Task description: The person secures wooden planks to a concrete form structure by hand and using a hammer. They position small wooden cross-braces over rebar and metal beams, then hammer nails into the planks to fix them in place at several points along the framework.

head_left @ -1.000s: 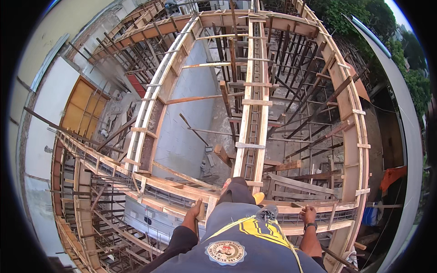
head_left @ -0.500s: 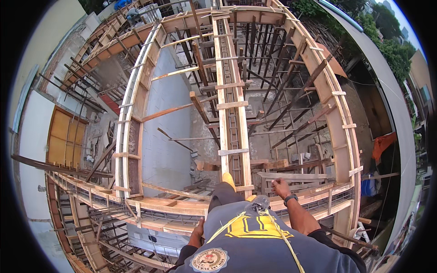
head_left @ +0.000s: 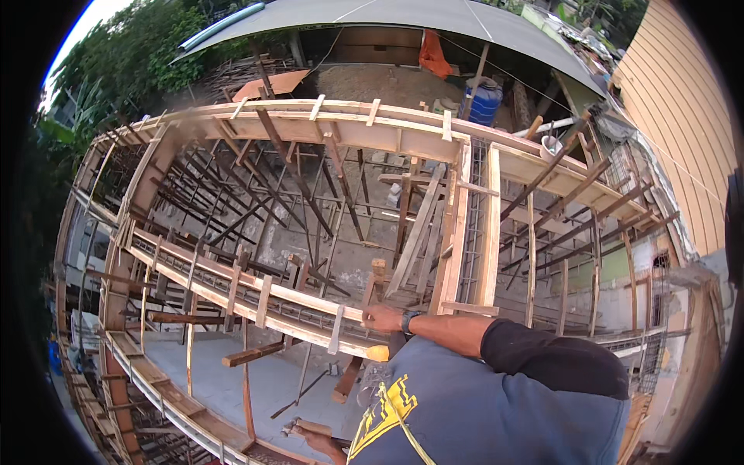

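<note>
My right hand (head_left: 383, 318) is over the near end of a long wooden beam form (head_left: 302, 293), its fingers curled; whether it touches the upper board or holds something small is hidden. A dark watch (head_left: 408, 321) is on that wrist. Low in the view, my left hand (head_left: 325, 445) is closed around a tool with a pale wooden handle and metal head, apparently a hammer (head_left: 310, 427). The yellow tip of my footwear (head_left: 377, 353) shows at the form's lower board. Steel bars lie inside the form, and short wooden cleats (head_left: 263, 302) cross its top.
Another form (head_left: 491, 232) with steel bars stands just right of my right hand. Deep openings with slanted props (head_left: 341, 186) drop away beyond the forms. A pale blue-grey wall (head_left: 209, 372) is below on the left. Farther off are a blue barrel (head_left: 483, 101) and an orange cloth (head_left: 435, 54).
My view and body have turned to the right, so the central form now runs leftward. My right hand has come over that form's near end. The tool in my left hand now shows.
</note>
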The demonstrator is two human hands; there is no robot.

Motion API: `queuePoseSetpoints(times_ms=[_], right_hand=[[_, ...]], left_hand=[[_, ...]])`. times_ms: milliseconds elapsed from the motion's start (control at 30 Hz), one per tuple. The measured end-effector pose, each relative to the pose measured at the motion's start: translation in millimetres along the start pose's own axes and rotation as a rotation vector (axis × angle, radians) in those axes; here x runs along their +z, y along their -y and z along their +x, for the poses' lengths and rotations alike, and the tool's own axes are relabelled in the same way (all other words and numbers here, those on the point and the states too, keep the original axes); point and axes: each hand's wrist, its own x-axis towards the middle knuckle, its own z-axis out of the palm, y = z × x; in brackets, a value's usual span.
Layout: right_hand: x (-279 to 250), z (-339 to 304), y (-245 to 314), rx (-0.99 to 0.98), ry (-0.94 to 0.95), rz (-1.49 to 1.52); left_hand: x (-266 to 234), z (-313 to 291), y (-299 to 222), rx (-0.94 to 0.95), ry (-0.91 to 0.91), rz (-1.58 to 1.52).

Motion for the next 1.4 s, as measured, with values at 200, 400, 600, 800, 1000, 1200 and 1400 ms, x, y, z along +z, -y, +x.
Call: queuePoseSetpoints(times_ms=[200,400,600,800,1000,1200,1400], right_hand=[[-42,5,116,-0.392,-0.011,0.266],[-83,-7,175,-0.611,-0.026,0.303],[-114,-15,158,-0.528,-0.323,0.350],[-138,-70,130,-0.279,-0.722,0.423],[-128,-82,60,-0.058,-0.893,0.364],[-100,-125,-32,0.129,-0.938,0.357],[-30,-129,-142,0.753,-0.751,0.352]], left_hand=[[45,43,-183,0.663,-0.234,-0.013],[139,-8,-345,0.944,0.094,-0.415],[235,-82,-414,0.888,0.674,-0.651],[285,-136,-420,0.703,1.099,-0.702],[291,-164,-414,0.638,1.367,-0.370],[304,-61,-383,0.580,1.522,-0.006],[275,68,-308,0.195,1.122,0.254]])
